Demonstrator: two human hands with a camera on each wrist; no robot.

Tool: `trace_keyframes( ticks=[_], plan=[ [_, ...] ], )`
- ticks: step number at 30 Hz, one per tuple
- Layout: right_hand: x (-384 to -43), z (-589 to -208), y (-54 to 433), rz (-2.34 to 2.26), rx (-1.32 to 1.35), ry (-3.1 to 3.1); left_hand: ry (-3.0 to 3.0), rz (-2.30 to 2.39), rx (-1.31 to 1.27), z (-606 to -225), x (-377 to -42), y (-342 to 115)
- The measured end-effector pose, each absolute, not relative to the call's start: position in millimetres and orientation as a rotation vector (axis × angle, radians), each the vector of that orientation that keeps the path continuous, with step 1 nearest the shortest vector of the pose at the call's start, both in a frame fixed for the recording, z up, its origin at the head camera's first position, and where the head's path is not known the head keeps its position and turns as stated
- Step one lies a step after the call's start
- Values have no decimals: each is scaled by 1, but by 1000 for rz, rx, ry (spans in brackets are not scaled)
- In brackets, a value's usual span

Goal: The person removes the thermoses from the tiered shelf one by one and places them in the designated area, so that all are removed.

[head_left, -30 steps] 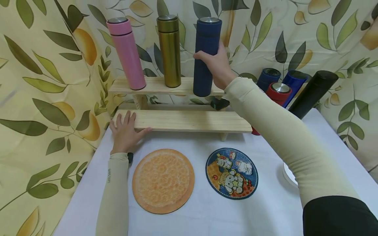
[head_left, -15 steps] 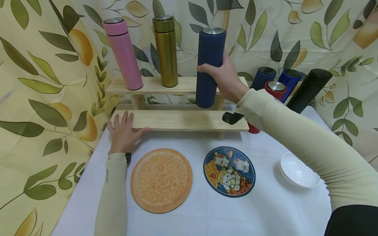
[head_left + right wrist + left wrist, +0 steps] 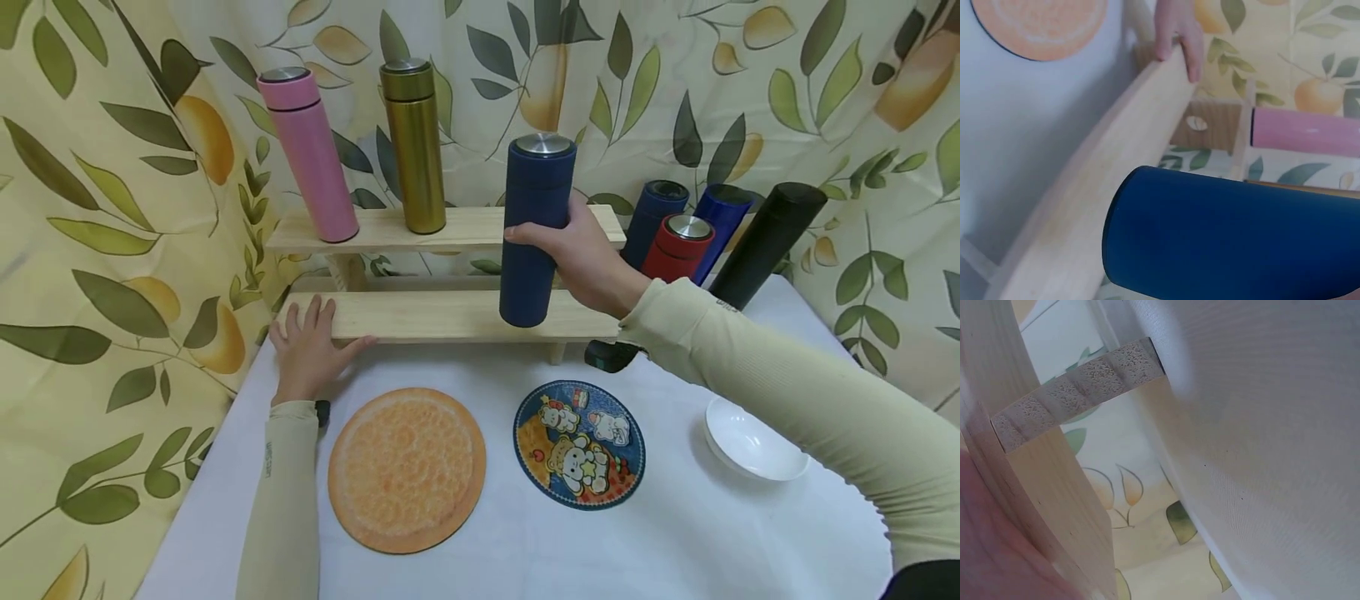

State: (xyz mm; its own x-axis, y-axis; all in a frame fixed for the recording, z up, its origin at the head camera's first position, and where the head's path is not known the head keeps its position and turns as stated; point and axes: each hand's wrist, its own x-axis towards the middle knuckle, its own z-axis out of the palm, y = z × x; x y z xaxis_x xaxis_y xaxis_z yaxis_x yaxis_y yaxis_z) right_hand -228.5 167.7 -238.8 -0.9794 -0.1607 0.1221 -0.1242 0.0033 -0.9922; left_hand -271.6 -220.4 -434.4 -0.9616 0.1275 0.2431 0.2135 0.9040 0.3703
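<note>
My right hand grips a dark blue thermos bottle with a steel-topped lid. The bottle is upright and overlaps the lower board of a wooden two-tier rack in the head view. In the right wrist view, the bottle's base end fills the lower right. My left hand rests at the left end of the lower board, fingers spread on top, thumb along the front edge. The left wrist view shows the board's underside and a support close by. On the upper board stand a pink thermos and a gold thermos.
Several bottles stand right of the rack, including a red one and a black one. On the white cloth lie an orange round mat and a cartoon round mat. A white bowl sits at the right.
My right hand has lowered the blue thermos from the upper board's level to in front of the lower board. My left hand stays on the lower board.
</note>
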Motion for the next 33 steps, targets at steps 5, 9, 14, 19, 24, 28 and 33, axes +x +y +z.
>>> trace_keyframes(
  ticks=[5, 9, 14, 19, 24, 28, 33],
  plan=[
    [-212, -250, 178, -2174, -263, 2197, -2862, -601, -260, -439, -267, -219],
    [-199, -254, 186, -2162, -261, 2201, -2861, -620, -257, -440, -264, -221],
    [-179, -256, 200, -2161, -218, 2215, -2866, -631, -267, -439, -265, -222],
    [-160, -256, 220, -2160, -167, 2231, -2865, -614, -279, -436, -267, -219],
    [-148, -256, 241, -2183, -150, 2247, -2860, -612, -287, -432, -266, -219],
    [-143, -259, 260, -2240, -173, 2255, -2862, -614, -283, -432, -265, -219],
    [-138, -267, 287, -2285, -126, 2266, -2866, -628, -280, -432, -265, -217]
  ],
)
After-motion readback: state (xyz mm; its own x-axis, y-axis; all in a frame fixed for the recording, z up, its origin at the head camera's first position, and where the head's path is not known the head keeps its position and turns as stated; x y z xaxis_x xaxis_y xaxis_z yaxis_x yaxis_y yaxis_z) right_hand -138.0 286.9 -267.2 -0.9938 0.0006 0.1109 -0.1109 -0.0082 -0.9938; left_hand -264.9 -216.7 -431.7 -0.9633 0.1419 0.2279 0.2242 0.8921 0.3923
